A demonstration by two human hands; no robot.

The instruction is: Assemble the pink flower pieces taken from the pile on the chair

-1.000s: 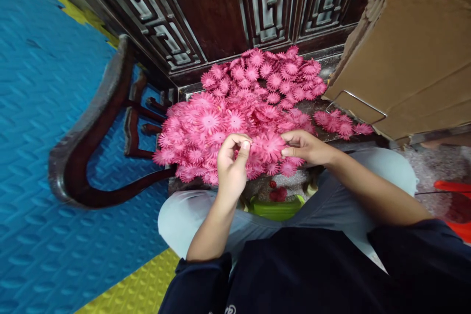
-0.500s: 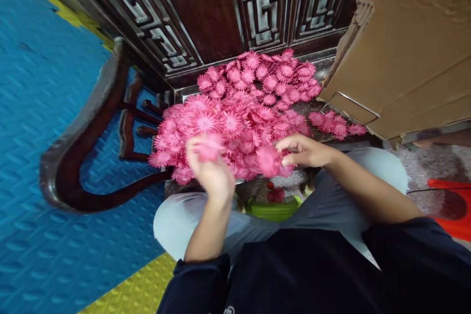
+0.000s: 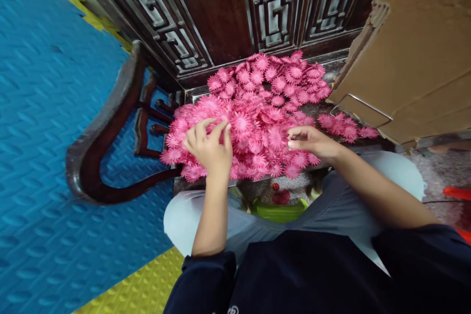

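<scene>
From the head camera I see a heap of pink fabric flowers (image 3: pixel 257 108) piled on a dark wooden seat (image 3: pixel 327 108), just ahead of my knees. My left hand (image 3: pixel 208 147) rests on the near-left edge of the heap, its grip pinched on a flower there. My right hand (image 3: pixel 309 140) lies on the near-right edge, fingers curled; I cannot tell whether that grip holds anything. A cardboard box (image 3: pixel 415 59) stands at the right, a curved armrest (image 3: pixel 106 132) at the left over blue foam mats (image 3: pixel 44 132).
</scene>
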